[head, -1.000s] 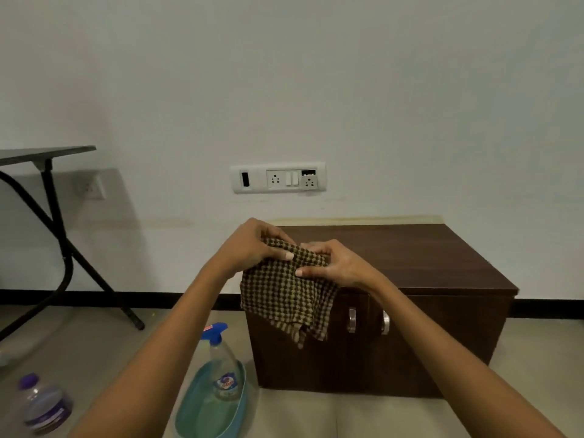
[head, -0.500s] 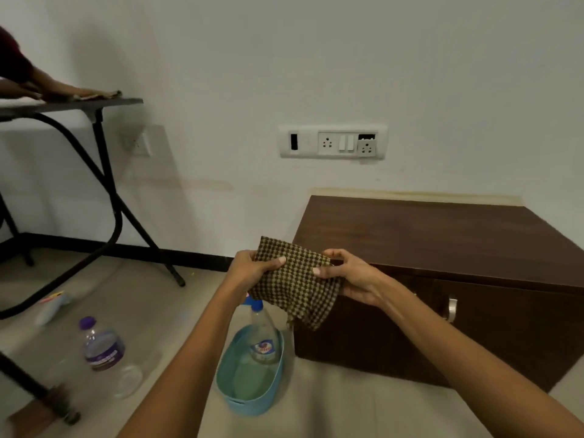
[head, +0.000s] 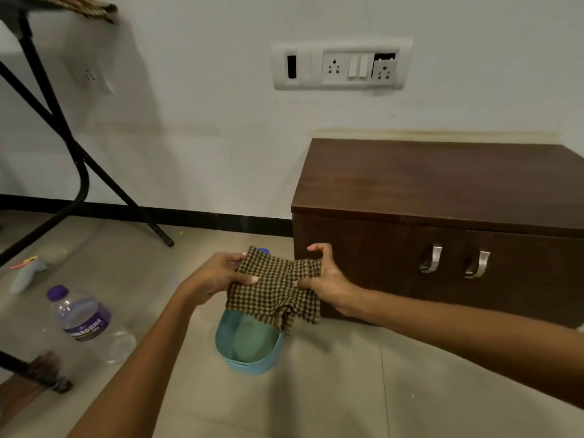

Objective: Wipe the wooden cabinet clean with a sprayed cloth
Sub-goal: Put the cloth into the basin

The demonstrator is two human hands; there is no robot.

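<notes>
A brown checked cloth (head: 274, 287) is stretched between my left hand (head: 218, 278) and my right hand (head: 325, 279), each gripping one edge. The cloth hangs over a teal tub (head: 252, 358) on the floor. The spray bottle in the tub is almost hidden; only its blue top (head: 263, 250) peeks out behind the cloth. The dark wooden cabinet (head: 442, 184) stands against the wall to the right, its two metal door handles (head: 429, 259) facing me. Both hands are in front of the cabinet's left end, lower than its top.
A plastic water bottle (head: 83, 317) with a purple cap lies on the tiled floor at left. A black folding table's legs (head: 79, 165) cross the upper left. A small grey object (head: 25, 273) lies near them. A socket panel (head: 341, 66) is on the wall.
The view has swung left and down toward the floor. My hands have lowered the cloth from cabinet-top height to just above the teal tub, spreading it wider.
</notes>
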